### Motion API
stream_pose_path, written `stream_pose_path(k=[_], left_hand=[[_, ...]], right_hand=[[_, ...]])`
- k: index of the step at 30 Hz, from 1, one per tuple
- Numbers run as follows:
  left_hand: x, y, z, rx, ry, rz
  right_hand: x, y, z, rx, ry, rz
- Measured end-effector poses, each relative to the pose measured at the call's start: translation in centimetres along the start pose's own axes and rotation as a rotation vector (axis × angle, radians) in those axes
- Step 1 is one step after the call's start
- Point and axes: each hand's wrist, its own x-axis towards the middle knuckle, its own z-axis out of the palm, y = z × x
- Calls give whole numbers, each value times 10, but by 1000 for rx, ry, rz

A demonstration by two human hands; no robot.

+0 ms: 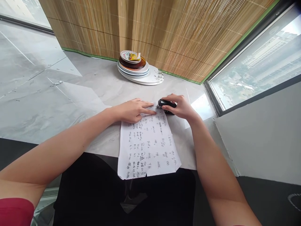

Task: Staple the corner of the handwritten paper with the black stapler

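A white sheet of paper (152,147) covered in handwriting lies on the tabletop, its near end hanging past the edge. My left hand (134,110) rests flat on the paper's far end with its fingers stretched to the right. My right hand (180,106) is closed around a black stapler (166,103), its nose pointing left at the paper's far right corner, close to my left fingertips. Whether the paper sits between the stapler's jaws is hard to make out. Part of the stapler is hidden by my right fingers.
At the back stands a stack of plates (134,73) with a small yellow packet (134,56) on top. Behind it hangs a bamboo blind (141,28). Scattered staple-like bits (56,83) lie at left on the marbled tabletop (94,91). A window (258,62) and low wall bound the right side.
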Motion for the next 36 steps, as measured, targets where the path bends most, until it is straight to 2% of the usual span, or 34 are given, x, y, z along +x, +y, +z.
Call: stream_pose_path(k=[6, 12, 18, 25, 30, 36], left_hand=[[0, -1, 2, -38, 53, 68], [-1, 0, 0, 145, -156, 52], [-1, -3, 1, 144, -127, 71], [-2, -2, 1, 153, -148, 53], [-3, -4, 2, 120, -125, 25], [-3, -2, 1, 165, -171, 20]], right_hand=[[7, -18, 12, -65, 0, -32], [7, -20, 18, -71, 2, -37], [7, -19, 22, -79, 21, -40], [8, -20, 23, -139, 2, -6], [10, -22, 26, -271, -52, -4], [12, -30, 32, -451, -117, -11]])
